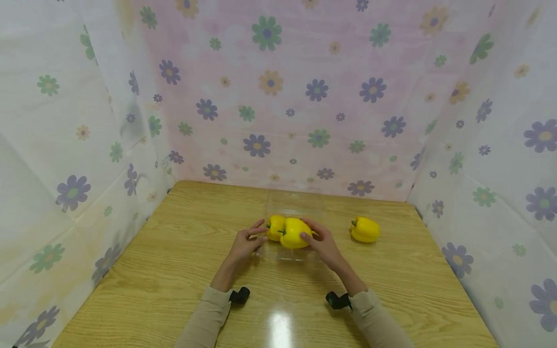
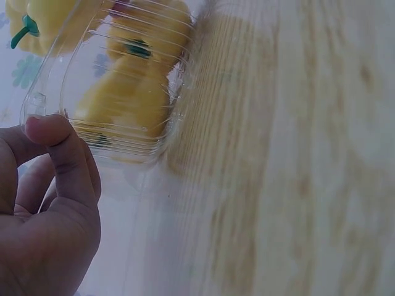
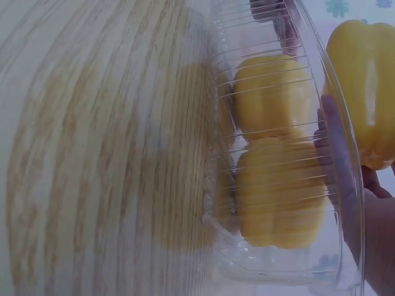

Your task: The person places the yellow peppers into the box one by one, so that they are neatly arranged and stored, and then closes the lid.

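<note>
The fingers of my right hand point(image 1: 325, 247) hold a yellow pepper point(image 1: 296, 234), thumb on its near right side, just above the clear container point(image 3: 271, 265) in the middle of the worktop point(image 1: 196, 241). My left hand point(image 1: 243, 245) pinches the container's left rim. Two more yellow peppers point(image 3: 281, 194) lie inside; another, the loose pepper point(image 1: 364, 230), rests on the worktop to the right. I judge mine light and firm, its glossy skin a little slippery, so I'd grip it round the broad sides and spare the green stem point(image 1: 282, 232). The container looks thin and likely to flex; its rim seems the best hold. I find no brand, label or readable writing on anything.
</note>
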Motion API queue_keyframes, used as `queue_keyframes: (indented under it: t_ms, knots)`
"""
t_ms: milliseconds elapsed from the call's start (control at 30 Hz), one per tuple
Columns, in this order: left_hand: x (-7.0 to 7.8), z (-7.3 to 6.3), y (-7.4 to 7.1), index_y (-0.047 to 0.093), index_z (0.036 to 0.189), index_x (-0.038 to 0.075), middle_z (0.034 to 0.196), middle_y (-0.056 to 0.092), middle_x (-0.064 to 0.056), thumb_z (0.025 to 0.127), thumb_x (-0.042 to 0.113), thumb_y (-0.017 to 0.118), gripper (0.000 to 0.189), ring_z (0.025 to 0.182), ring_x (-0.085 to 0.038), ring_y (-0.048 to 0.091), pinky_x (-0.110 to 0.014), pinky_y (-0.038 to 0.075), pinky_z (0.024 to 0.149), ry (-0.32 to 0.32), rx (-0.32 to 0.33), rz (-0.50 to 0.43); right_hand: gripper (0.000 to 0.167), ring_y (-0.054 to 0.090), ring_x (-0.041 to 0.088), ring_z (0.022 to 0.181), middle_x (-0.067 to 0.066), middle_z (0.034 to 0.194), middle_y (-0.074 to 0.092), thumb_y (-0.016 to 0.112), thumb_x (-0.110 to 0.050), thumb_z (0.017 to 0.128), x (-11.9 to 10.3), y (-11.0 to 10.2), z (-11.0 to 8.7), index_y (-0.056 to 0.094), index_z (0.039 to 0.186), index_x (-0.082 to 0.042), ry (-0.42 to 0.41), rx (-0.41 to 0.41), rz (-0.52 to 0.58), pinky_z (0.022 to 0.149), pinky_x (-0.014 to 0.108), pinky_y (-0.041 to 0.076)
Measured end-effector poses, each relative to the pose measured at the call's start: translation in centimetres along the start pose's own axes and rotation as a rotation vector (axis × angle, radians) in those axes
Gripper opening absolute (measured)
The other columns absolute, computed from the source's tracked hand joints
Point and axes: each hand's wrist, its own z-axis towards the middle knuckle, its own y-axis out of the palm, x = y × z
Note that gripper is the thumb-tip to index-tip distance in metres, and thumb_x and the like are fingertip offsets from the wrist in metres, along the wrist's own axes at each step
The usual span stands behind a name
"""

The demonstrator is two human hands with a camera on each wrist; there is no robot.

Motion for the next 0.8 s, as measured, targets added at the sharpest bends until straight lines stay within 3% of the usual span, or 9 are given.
queue_keyframes:
  t_ms: [167,367,800]
  knots:
    - [-0.07,0.02,-0.06,0.057,0.136,-0.013,0.164,0.034,-0.012,0.098,-0.005,0.062,0.039,0.055,-0.008,0.042,-0.020,0.043,0.050,0.005,-0.009,-0.014,0.051,0.059,0.042,0.123,0.021,0.155,0.043,0.059,-0.016,0.105,0.12,0.08,-0.06,0.046,0.154,-0.009,-0.008,-0.019,0.000,0.089,0.067,0.051]
    - [-0.04,0.00,-0.03,0.057,0.135,-0.014,0.164,0.035,-0.012,0.097,-0.007,0.062,0.038,0.055,-0.008,0.042,-0.019,0.042,0.051,0.006,-0.004,-0.021,0.052,0.062,0.033,0.120,0.021,0.153,0.044,0.060,-0.016,0.104,0.24,0.15,0.02,0.046,0.153,-0.005,0.002,-0.044,0.001,0.088,0.067,0.052]
    - [0.11,-0.12,0.04,0.057,0.135,-0.014,0.164,0.034,-0.013,0.098,-0.007,0.061,0.038,0.054,-0.008,0.040,-0.019,0.041,0.051,0.026,-0.013,0.001,0.055,0.061,0.039,0.122,0.020,0.154,0.043,0.059,-0.020,0.105,0.44,0.10,-0.26,0.042,0.155,-0.005,0.036,-0.141,-0.044,0.084,0.052,0.060]
